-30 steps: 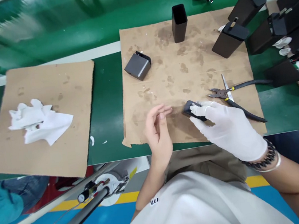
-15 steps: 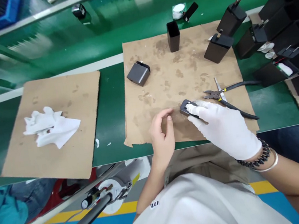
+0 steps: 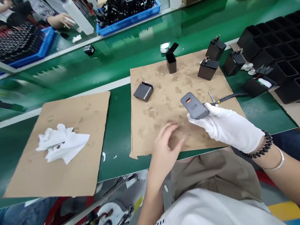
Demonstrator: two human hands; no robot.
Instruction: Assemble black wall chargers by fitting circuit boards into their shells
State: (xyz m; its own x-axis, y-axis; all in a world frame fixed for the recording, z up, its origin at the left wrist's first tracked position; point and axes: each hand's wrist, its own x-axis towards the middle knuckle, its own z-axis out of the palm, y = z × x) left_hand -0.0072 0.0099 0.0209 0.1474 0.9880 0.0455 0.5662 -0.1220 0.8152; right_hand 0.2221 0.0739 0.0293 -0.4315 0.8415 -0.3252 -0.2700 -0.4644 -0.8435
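Note:
My right hand (image 3: 227, 126), in a white glove, grips a dark grey charger block (image 3: 194, 105) and holds it lifted above the stained cardboard sheet (image 3: 165, 99), its port face turned up. My bare left hand (image 3: 167, 143) hovers just left of it over the cardboard's near edge, fingers loosely curled and blurred, holding nothing that I can see. Pliers (image 3: 227, 98) lie on the cardboard behind my right hand, partly hidden by it.
Another grey charger (image 3: 143, 91) lies at the cardboard's far left. Black housings (image 3: 171, 62) (image 3: 208, 69) stand at its far side, with black trays (image 3: 292, 57) at the right. A second cardboard (image 3: 60, 146) on the left bears a crumpled white cloth (image 3: 61, 142). Other people's hands and blue bins (image 3: 125, 5) lie beyond the green belt.
My right hand has lifted the charger block off the cardboard and turned it up. My left hand lowered toward the cardboard's edge. The view tilted up, showing the far side of the belt.

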